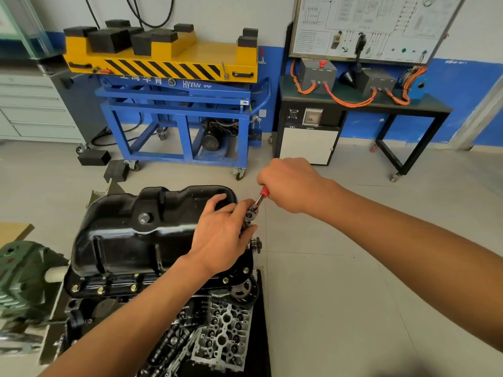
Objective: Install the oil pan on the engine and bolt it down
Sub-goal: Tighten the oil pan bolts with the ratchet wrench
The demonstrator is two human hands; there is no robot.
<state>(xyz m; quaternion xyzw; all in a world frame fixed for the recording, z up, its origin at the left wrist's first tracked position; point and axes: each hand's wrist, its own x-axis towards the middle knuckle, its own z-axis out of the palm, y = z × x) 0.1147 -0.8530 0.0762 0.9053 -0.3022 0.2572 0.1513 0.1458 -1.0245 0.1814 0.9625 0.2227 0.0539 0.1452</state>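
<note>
As the pan (130, 240) already sits upside-up on the inverted engine (89, 303), flange to flange, I judge the first half of the task done and the bolting under way. My right hand (288, 183) is closed round the red grip of the ratchet (254, 209), off the pan's far right corner. My left hand (220, 235) lies across the pan's right end, thumb and forefinger curled about the ratchet's head to steady it on a fastener which I cannot see beneath the socket. Gold-coloured bolts (133, 287) stand in the near flange, and two more show on the right edge near my left wrist. Whether they are fully tight cannot be told from here. The far flange and the left end are hidden by the pan's body, so I cannot say how many holes there are filled. What is left, by my reckoning, is this corner bolt, any unseen ones, and a final tightening round.
</note>
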